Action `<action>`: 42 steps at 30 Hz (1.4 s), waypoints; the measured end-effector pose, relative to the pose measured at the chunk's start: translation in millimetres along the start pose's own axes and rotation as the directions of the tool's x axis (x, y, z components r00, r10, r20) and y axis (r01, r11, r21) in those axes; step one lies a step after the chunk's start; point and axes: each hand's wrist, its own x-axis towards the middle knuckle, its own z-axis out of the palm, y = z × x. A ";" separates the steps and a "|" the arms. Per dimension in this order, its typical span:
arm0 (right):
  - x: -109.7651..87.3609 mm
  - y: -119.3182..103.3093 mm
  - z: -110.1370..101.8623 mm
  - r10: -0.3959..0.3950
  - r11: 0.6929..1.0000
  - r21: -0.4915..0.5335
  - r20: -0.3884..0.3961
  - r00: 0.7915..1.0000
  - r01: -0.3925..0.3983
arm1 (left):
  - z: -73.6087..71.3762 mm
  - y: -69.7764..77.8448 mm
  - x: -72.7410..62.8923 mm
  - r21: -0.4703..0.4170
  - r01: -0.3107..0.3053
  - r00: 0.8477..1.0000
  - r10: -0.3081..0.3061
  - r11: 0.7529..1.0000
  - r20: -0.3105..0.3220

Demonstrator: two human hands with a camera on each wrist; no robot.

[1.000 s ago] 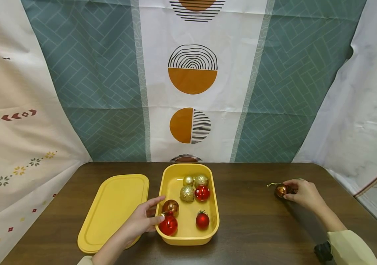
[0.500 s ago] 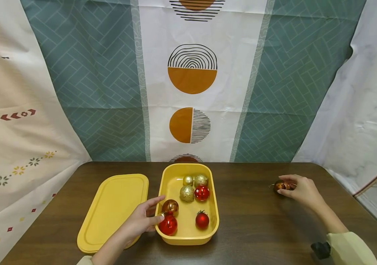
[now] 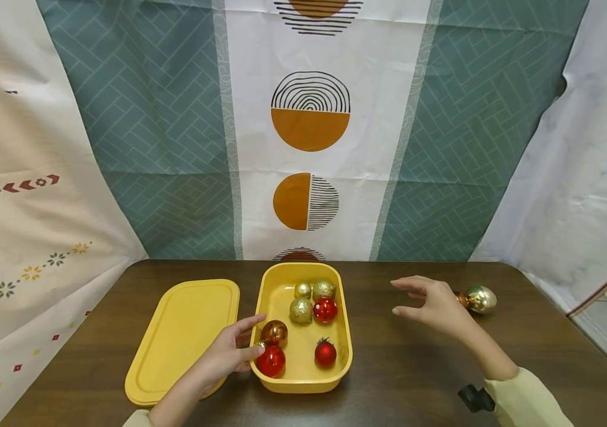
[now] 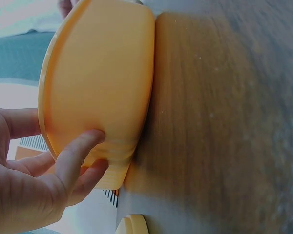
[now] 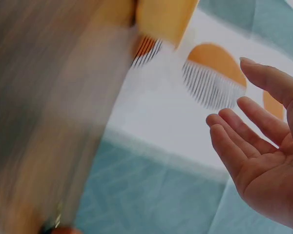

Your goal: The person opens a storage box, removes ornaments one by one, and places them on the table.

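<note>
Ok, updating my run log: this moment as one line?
left hand: grips box | right hand: empty | baubles: in box, others on table

A dark wooden table (image 3: 399, 367) lies below the fingers (image 3: 409, 283); beyond them hangs a green-and-white curtain (image 3: 175, 118), with cream cloth (image 3: 21, 130) to their left, whitish cloth (image 3: 586, 190) right.

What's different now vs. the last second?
Right hand let go of the copper ornament and moved left toward the yellow box; it is now open and empty. The gold ornament beside the copper one has come into view.

Unchanged: left hand on the box's left side, the seven ornaments inside, and the yellow lid flat on the table.
</note>
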 end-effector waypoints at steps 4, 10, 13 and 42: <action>9.0 -19.4 16.2 -0.060 0.996 0.067 0.049 0.997 0.056 | -0.3 0.3 0.5 -0.002 -0.008 1.000 0.008 1.000 0.005; 20.7 -43.7 41.2 -0.127 0.981 0.163 0.134 0.983 0.105 | 0.1 1.6 0.0 -0.001 -0.010 1.000 0.010 1.000 0.007; 24.9 -53.8 53.4 -0.161 0.974 0.188 0.167 0.973 0.129 | 0.5 2.2 -0.1 -0.001 -0.008 1.000 0.008 1.000 0.008; 34.4 -106.5 142.8 -0.226 0.970 0.171 0.398 0.889 0.171 | -0.6 2.1 -1.5 -0.009 -0.030 0.999 0.031 0.999 0.035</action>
